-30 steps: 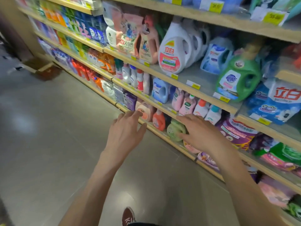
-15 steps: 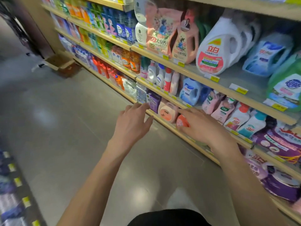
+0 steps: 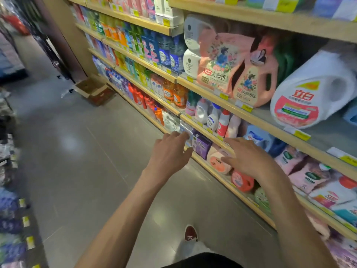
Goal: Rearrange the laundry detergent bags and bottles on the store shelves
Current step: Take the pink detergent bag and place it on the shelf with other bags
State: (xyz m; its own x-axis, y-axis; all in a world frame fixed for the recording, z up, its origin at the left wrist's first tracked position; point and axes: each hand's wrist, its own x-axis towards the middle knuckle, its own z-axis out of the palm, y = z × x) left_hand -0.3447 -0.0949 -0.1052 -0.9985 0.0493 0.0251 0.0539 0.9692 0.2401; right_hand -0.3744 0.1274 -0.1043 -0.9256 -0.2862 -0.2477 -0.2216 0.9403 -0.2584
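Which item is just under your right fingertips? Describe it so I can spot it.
On the wooden shelving, find the low shelf at hand level. Under the right hand lies a round peach-pink detergent pouch, between a purple bag and an orange-red bottle.

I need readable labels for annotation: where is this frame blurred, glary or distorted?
Head view: left-edge goods smear with motion blur; ceiling-light glare spots the floor; wide-angle bends the shelf edges; the pink bag stays fairly legible.
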